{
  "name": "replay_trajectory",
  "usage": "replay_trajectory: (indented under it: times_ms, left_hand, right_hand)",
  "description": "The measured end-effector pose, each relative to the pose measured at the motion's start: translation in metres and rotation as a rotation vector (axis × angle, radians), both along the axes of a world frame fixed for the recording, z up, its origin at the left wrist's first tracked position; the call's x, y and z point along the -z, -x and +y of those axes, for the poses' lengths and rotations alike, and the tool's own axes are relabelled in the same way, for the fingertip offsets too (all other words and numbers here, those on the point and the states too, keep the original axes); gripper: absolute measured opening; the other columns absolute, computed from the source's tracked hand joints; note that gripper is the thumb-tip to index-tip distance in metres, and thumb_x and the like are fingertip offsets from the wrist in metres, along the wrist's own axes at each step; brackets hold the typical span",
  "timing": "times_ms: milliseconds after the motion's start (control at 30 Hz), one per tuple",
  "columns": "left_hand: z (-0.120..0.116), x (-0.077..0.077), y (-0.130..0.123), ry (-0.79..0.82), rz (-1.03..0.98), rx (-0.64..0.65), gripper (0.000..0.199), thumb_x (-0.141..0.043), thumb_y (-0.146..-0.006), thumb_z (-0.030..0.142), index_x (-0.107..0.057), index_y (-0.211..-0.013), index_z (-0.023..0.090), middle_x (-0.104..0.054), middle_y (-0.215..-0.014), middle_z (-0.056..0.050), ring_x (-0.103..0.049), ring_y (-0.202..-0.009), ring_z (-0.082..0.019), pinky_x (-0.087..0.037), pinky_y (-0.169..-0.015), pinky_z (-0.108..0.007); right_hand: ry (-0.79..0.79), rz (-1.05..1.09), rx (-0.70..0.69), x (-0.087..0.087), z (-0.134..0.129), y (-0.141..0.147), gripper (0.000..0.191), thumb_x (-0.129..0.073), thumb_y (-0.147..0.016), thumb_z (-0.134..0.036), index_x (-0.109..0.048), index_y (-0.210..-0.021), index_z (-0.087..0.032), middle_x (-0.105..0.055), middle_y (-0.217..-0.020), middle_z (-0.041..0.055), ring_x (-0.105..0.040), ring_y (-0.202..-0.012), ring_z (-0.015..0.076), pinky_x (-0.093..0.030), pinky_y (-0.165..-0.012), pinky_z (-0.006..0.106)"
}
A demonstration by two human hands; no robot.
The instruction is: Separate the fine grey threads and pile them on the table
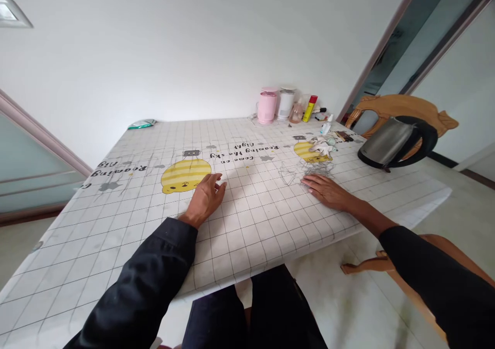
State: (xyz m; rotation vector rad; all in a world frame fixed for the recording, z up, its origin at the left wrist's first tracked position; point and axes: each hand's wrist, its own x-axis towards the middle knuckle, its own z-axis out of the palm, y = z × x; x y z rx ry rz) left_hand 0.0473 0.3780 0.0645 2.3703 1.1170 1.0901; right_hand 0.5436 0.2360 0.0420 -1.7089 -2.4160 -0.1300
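Note:
My left hand [206, 197] rests on its side on the checked tablecloth [247, 220], beside a printed yellow striped balloon figure. Its fingers are slightly bent and apart, and nothing shows in them. Farther right, my right hand [327, 190] lies palm down with fingers stretched out, touching the near edge of a loose tangle of thin grey strands [288, 173]. Whether the strands are wire or thread I cannot tell. Just behind the tangle lies a crumpled whitish cloth or tissue [324, 145].
A steel kettle [386, 142] with a black handle stands at the right edge. Along the wall are a pink canister [266, 106], a white canister [286, 104], a yellow spray can [310, 109] and small bottles. A green-white packet [142, 124] lies back left. Wooden chairs [410, 104] stand right.

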Motion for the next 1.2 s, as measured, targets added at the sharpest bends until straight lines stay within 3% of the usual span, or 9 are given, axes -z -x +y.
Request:
replay_trajectory:
  times_ms: [133,267,333,433,533,633,767,900,1200]
  left_hand:
    - [0.000,0.003,-0.001,0.009,0.007,0.018,0.032,-0.062,-0.108,0.036,-0.070,-0.130,0.015,-0.077,-0.121,-0.015,-0.076,-0.081,-0.021,-0.067,-0.082,-0.040]
    - [0.000,0.004,-0.002,0.013,0.005,0.024,0.031,-0.062,-0.107,0.036,-0.069,-0.130,0.016,-0.077,-0.124,-0.015,-0.076,-0.081,-0.021,-0.067,-0.082,-0.040]
    - [-0.001,0.005,-0.002,0.015,0.009,0.033,0.030,-0.062,-0.108,0.035,-0.069,-0.130,0.016,-0.076,-0.125,-0.015,-0.076,-0.082,-0.020,-0.066,-0.081,-0.039]
    - [0.000,0.006,-0.001,0.010,0.017,0.041,0.030,-0.062,-0.108,0.033,-0.069,-0.130,0.014,-0.076,-0.124,-0.016,-0.075,-0.081,-0.020,-0.066,-0.081,-0.039]
    - [0.001,0.007,-0.001,0.006,0.024,0.045,0.029,-0.062,-0.108,0.032,-0.069,-0.130,0.014,-0.076,-0.121,-0.015,-0.074,-0.080,-0.019,-0.065,-0.080,-0.038]
    - [0.001,0.008,-0.001,0.004,0.028,0.047,0.029,-0.063,-0.108,0.031,-0.068,-0.132,0.015,-0.075,-0.120,-0.015,-0.074,-0.081,-0.020,-0.065,-0.079,-0.038]
    - [0.000,0.008,-0.003,0.011,0.028,0.055,0.030,-0.063,-0.108,0.029,-0.067,-0.134,0.013,-0.075,-0.122,-0.016,-0.075,-0.081,-0.020,-0.066,-0.082,-0.039]
    - [-0.002,0.009,-0.004,0.025,0.042,0.055,0.038,-0.063,-0.108,0.027,-0.063,-0.144,0.013,-0.075,-0.123,-0.016,-0.075,-0.081,-0.020,-0.066,-0.087,-0.041]
    - [-0.003,0.009,-0.005,0.060,0.003,0.037,0.055,-0.064,-0.109,0.028,-0.049,-0.160,0.016,-0.074,-0.126,-0.016,-0.073,-0.081,-0.019,-0.064,-0.088,-0.042]
  right_hand:
    - [-0.033,-0.045,0.013,-0.002,-0.003,-0.038,0.055,-0.042,-0.115,-0.038,-0.069,-0.161,-0.023,-0.067,-0.164,0.0136,-0.057,-0.157,0.0340,-0.040,-0.134,0.063]
    - [-0.122,-0.075,0.075,-0.017,0.003,-0.045,0.045,-0.054,-0.108,-0.041,-0.086,-0.130,-0.019,-0.074,-0.152,0.0194,-0.064,-0.145,0.0404,-0.050,-0.124,0.063]
    - [-0.156,-0.069,0.101,-0.030,0.014,-0.031,0.037,-0.059,-0.105,-0.038,-0.088,-0.117,-0.018,-0.076,-0.145,0.0207,-0.068,-0.138,0.0406,-0.053,-0.120,0.059]
    - [-0.156,-0.061,0.151,-0.048,0.038,0.011,0.034,-0.056,-0.107,-0.029,-0.084,-0.119,-0.016,-0.080,-0.127,0.0200,-0.072,-0.125,0.0369,-0.055,-0.114,0.052]
    - [-0.036,-0.125,0.217,-0.058,0.068,0.056,0.029,-0.057,-0.107,-0.025,-0.083,-0.114,-0.015,-0.079,-0.120,0.0204,-0.070,-0.124,0.0372,-0.053,-0.110,0.048]
    - [0.097,-0.123,0.327,-0.059,0.095,0.083,0.031,-0.058,-0.111,-0.033,-0.084,-0.109,-0.017,-0.080,-0.120,0.0186,-0.071,-0.119,0.0346,-0.054,-0.098,0.041]
    - [0.159,-0.132,0.366,-0.050,0.112,0.091,0.028,-0.065,-0.107,-0.038,-0.084,-0.098,-0.019,-0.081,-0.111,0.0146,-0.074,-0.100,0.0299,-0.049,-0.077,0.035]
    - [0.126,-0.165,0.351,-0.043,0.108,0.090,0.025,-0.058,-0.108,-0.022,-0.082,-0.100,-0.018,-0.079,-0.117,0.0150,-0.073,-0.108,0.0286,-0.047,-0.081,0.034]
    - [-0.071,-0.174,0.376,-0.046,0.094,0.091,0.035,-0.046,-0.107,-0.015,-0.080,-0.100,-0.014,-0.077,-0.109,0.0214,-0.072,-0.103,0.0338,-0.051,-0.088,0.043]
